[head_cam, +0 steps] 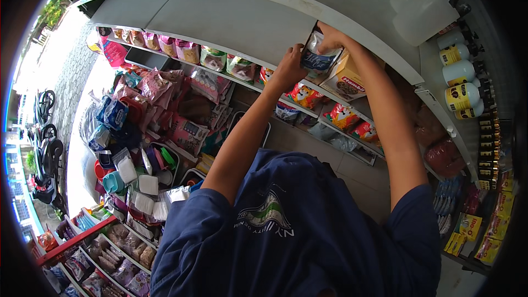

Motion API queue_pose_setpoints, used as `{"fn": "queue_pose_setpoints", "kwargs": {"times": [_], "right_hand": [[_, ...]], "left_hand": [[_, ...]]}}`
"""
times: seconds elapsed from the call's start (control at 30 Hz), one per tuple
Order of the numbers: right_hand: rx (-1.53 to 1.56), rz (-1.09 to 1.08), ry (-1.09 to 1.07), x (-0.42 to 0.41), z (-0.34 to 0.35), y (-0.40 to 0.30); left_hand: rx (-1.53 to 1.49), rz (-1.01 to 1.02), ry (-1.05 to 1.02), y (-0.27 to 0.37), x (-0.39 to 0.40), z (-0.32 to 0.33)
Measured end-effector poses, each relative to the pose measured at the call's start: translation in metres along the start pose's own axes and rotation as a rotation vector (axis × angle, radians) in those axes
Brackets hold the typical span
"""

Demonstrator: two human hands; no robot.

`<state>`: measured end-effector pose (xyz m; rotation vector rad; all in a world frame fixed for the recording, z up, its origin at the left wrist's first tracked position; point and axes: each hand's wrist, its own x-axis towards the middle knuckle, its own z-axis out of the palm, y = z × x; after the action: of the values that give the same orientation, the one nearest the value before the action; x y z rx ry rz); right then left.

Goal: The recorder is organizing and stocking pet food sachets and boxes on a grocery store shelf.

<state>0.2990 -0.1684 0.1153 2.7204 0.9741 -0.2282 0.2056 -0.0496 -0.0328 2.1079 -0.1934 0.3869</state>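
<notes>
Both arms reach out to a shelf in front of me. My left hand [291, 68] rests at the left side of a plastic bag of cat food [319, 58], near the edge of the grey shelf panel [231, 29]; its fingertips are partly hidden. At the bag's upper right, my right hand [330, 39] touches the clear upper part with bent fingers. Whether either hand grips the bag cannot be told. A yellow and brown cardboard box [346, 76] stands close on the right, below my right forearm. Red bags with an animal picture [303, 95] lie on the level below.
Filled bags [187, 50] line the shelf to the left. Pink packages [156, 86] and plastic bowls [113, 182] are piled below them. White pump bottles [462, 95] and yellow packs [468, 226] stand at the right. A red-edged rack [76, 241] holds small bags at lower left.
</notes>
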Motion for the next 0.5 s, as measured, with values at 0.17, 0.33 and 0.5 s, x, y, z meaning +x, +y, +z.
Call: {"fn": "queue_pose_setpoints", "kwargs": {"times": [0.17,0.33,0.5], "right_hand": [[-0.041,0.072,-0.041,0.001,0.004,0.000],[-0.041,0.075,0.001,-0.009,-0.002,-0.012],[0.049,-0.001,0.038,-0.025,-0.002,-0.025]], "left_hand": [[0.023,-0.006,0.019,0.021,-0.005,-0.002],[0.146,-0.056,0.112,0.027,-0.009,0.003],[0.197,-0.118,0.106,0.018,-0.007,-0.001]]}}
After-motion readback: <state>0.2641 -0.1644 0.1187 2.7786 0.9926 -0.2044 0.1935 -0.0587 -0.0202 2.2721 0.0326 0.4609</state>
